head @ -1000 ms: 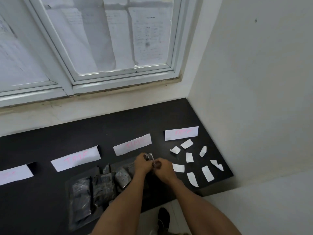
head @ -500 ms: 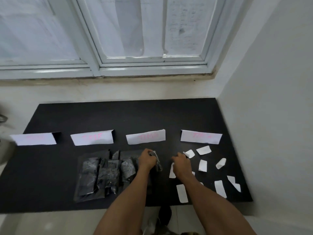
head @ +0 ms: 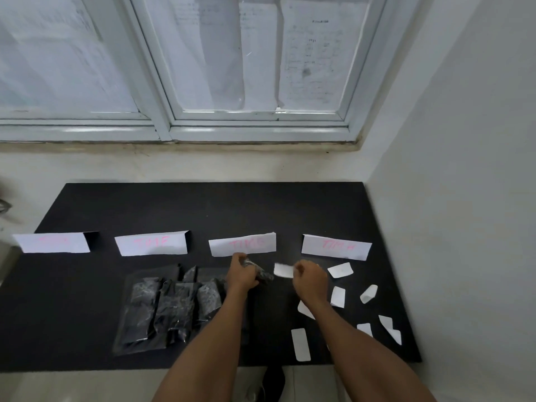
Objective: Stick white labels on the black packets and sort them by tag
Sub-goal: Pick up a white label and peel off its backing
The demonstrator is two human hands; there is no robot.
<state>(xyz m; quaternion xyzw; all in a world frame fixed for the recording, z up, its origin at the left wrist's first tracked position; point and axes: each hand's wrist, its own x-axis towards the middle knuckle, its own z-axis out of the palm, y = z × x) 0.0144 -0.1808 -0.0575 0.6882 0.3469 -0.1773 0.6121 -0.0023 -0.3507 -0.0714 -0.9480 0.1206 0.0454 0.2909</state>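
My left hand (head: 242,272) grips a black packet (head: 262,273) just in front of the third tag (head: 242,244). My right hand (head: 309,278) pinches a white label (head: 283,270) and holds it beside that packet, a small gap apart. A pile of black packets (head: 171,303) lies on a clear plastic sheet to the left of my left arm. Several loose white labels, such as one (head: 340,269) near the fourth tag (head: 336,246), are scattered on the right of the black table (head: 203,210).
Four white paper tags with pink writing stand in a row, the first (head: 52,242) at the far left and the second (head: 150,242) beside it. A white wall borders the table on the right and a window ledge at the back.
My right hand picked a white label off the table and lifted it toward the packet. My left hand kept hold of the packet. The view shifted and steadied.
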